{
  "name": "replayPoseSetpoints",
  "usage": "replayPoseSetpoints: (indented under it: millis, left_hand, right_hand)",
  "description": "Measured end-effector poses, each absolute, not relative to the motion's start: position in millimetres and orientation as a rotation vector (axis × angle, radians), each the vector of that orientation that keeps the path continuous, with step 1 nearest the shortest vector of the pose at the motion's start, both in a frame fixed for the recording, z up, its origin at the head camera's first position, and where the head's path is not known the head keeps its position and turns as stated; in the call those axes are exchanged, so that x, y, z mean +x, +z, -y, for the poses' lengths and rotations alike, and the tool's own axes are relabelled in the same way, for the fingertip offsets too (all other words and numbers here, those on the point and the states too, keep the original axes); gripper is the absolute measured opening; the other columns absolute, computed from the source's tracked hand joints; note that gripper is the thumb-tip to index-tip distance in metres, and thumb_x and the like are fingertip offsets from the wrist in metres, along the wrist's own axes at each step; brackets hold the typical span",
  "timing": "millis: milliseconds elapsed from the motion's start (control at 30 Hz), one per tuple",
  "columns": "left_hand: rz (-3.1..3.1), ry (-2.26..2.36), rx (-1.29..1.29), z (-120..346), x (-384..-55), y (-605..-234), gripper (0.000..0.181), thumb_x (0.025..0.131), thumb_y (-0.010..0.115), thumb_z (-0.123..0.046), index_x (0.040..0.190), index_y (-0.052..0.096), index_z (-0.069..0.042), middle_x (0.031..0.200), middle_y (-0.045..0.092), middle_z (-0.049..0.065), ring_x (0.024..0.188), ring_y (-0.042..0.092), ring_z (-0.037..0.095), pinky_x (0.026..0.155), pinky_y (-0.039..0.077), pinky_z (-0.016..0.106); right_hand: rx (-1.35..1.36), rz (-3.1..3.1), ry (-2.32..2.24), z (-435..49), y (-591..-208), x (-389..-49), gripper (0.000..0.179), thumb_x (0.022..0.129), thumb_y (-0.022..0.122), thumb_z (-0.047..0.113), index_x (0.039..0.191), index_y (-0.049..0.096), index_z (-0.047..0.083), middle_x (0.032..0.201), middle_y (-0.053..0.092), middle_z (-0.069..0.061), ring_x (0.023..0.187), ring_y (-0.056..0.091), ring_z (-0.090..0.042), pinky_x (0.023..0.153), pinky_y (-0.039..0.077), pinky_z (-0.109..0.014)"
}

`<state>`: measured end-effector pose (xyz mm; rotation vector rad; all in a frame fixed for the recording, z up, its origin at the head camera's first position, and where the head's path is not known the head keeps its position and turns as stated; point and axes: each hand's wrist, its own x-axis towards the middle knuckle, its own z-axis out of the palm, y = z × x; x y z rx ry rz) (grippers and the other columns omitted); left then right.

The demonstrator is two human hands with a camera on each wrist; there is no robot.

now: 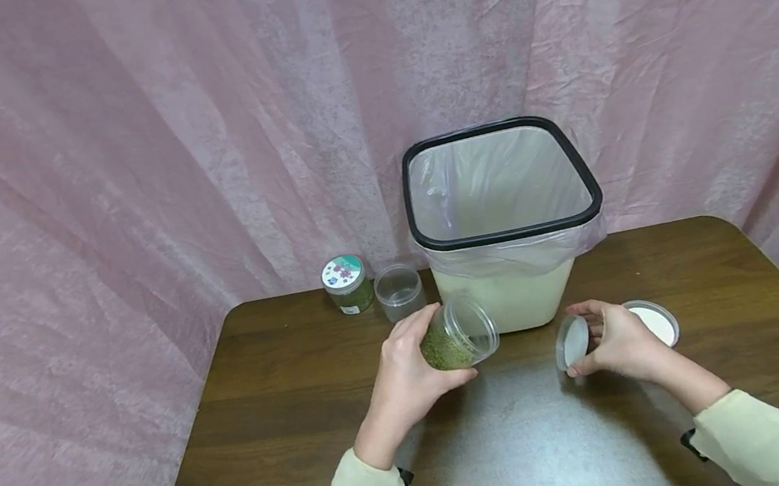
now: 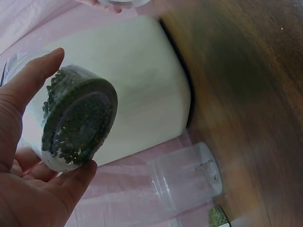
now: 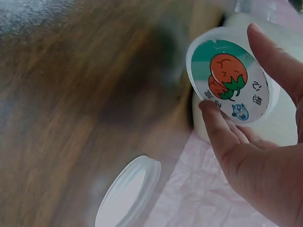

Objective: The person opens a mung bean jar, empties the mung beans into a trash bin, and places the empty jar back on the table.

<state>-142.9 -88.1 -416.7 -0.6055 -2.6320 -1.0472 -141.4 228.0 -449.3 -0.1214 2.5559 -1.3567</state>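
My left hand [image 1: 404,367] grips a clear plastic jar [image 1: 451,343], tilted on its side with its open mouth turned right. Small green beans [image 2: 78,125] lie inside it, seen through the jar's base in the left wrist view. Over the table to the right, my right hand [image 1: 623,342] holds a round lid [image 1: 572,342] by its edge, thumb and fingers on opposite sides. The lid's top, in the right wrist view, carries a printed label [image 3: 229,75] with orange-red fruit on green and white. Both hands are apart, just in front of the cream bin [image 1: 503,293].
The bin has a black rim [image 1: 509,235] and a clear liner bag. Left of it stand an uncovered clear jar [image 1: 399,290] and a lidded jar [image 1: 348,284] of green contents. Another lid [image 1: 652,321] lies on the wooden table [image 1: 296,425], beyond my right hand. Pink curtain [image 1: 266,127] hangs behind.
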Motion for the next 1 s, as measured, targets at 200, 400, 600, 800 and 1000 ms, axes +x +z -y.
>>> replayPoseSetpoints:
  millis: [200, 400, 600, 800, 1000]
  left_hand:
    - [2.635, -1.063, -0.587, 89, -144, -418, 0.092, 0.05, 0.09, -0.039, 0.131, 0.052, -0.017, 0.129, 0.056, -0.006, 0.12, 0.051, 0.014, 0.1, 0.046, 0.032]
    - [2.628, -1.07, -0.579, 91, -145, -418, 0.092, 0.05, 0.09, -0.039, 0.131, 0.052, -0.019, 0.128, 0.057, -0.005, 0.12, 0.052, 0.014, 0.1, 0.046, 0.032]
    - [2.626, -1.071, -0.574, 92, -146, -415, 0.092, 0.05, 0.09, -0.039, 0.132, 0.052, -0.018, 0.128, 0.057, -0.004, 0.12, 0.052, 0.015, 0.1, 0.046, 0.033]
    - [2.628, -1.071, -0.564, 92, -147, -415, 0.093, 0.05, 0.09, -0.038, 0.132, 0.052, -0.019, 0.128, 0.057, -0.004, 0.12, 0.052, 0.014, 0.101, 0.045, 0.032]
    - [2.628, -1.081, -0.557, 93, -145, -416, 0.092, 0.05, 0.09, -0.038, 0.132, 0.052, -0.019, 0.128, 0.057, -0.004, 0.121, 0.052, 0.014, 0.101, 0.046, 0.033]
  right_hand:
    - [-0.08, -2.704, -1.196, -227, -452, -140, 0.096, 0.055, 0.089, 0.033, 0.13, 0.045, -0.007, 0.118, 0.06, -0.024, 0.102, 0.063, -0.032, 0.073, 0.054, -0.027]
    - [-0.062, -2.91, -0.92, -227, -452, -137, 0.091, 0.053, 0.087, 0.044, 0.122, 0.055, -0.007, 0.104, 0.067, -0.02, 0.089, 0.062, -0.027, 0.071, 0.049, -0.036]
    - [-0.021, -2.925, -0.782, -227, -453, -134, 0.085, 0.051, 0.087, 0.041, 0.116, 0.059, -0.006, 0.095, 0.068, -0.017, 0.083, 0.061, -0.029, 0.066, 0.047, -0.038]
    - [0.007, -2.923, -0.738, -228, -456, -133, 0.079, 0.051, 0.086, 0.041, 0.112, 0.062, -0.003, 0.087, 0.067, -0.013, 0.078, 0.06, -0.028, 0.062, 0.045, -0.037]
    - [-0.021, -2.968, -0.72, -229, -465, -132, 0.08, 0.05, 0.087, 0.041, 0.109, 0.061, -0.006, 0.09, 0.067, -0.017, 0.081, 0.06, -0.033, 0.064, 0.047, -0.043]
